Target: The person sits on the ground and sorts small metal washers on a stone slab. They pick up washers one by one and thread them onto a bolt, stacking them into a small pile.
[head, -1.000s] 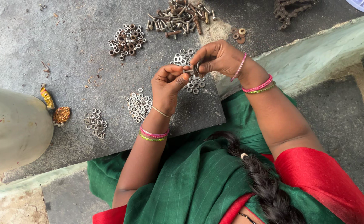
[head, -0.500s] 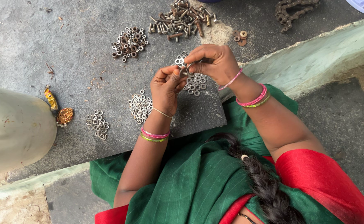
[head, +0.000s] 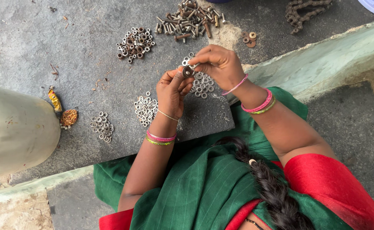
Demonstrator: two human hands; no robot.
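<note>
Hands [head: 195, 76] shifted, one nut [head: 188, 71]

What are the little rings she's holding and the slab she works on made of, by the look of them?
The small ring, pinched between left hand and right hand, looks like steel: dark, dull grey, possibly rusty. The washers beside it shine silvery, probably plated metal. The slab looks like rough grey stone, mottled and matte.
</note>
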